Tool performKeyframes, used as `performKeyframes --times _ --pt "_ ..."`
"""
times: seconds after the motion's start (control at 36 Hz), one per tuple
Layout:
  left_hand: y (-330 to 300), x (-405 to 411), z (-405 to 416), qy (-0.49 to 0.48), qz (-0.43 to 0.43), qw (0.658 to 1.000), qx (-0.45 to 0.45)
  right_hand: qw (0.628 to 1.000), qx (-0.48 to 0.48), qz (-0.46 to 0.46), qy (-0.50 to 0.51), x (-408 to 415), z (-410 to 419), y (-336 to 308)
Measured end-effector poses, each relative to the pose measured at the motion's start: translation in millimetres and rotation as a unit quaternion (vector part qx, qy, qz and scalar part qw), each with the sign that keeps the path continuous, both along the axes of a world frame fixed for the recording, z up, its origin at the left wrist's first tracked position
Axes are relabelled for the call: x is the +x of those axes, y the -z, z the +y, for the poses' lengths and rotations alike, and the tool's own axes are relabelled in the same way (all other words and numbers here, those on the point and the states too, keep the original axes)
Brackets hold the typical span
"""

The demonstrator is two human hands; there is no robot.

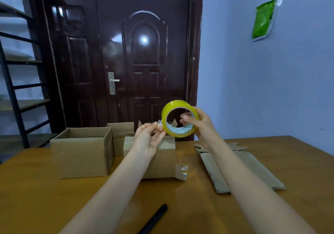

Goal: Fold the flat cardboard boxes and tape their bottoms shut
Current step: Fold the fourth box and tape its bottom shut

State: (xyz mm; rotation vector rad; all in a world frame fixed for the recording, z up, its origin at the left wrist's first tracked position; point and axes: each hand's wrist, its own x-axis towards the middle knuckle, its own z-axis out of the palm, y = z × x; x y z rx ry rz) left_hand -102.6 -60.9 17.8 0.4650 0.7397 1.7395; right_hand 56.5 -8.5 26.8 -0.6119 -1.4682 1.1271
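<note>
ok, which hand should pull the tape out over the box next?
Probably the left hand: its fingertips already pinch the free tape end. The right hand grips the tape roll through its core, so it can just anchor the roll above the folded box.

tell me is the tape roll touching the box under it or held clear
Apart. The head view shows the tape roll raised in the right hand, above the box on the table, while the left hand pinches its loose end.
</note>
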Motion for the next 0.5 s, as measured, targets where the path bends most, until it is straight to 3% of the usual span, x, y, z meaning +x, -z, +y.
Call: performKeyframes --times 0.14,0.28,0.5 --pt "1 1 0 0.000 -0.013 1.000 0.015 1.000 0.001 0.007 0.017 -9 -1 -2" --pt "4 -8 2 -0.070 0.119 0.989 0.044 0.989 0.082 -0.090 0.083 -11 -2 -16" --pt "-9 -25 -2 -0.099 0.214 0.969 0.073 0.977 0.134 -0.153 0.064 -1 5 -31"
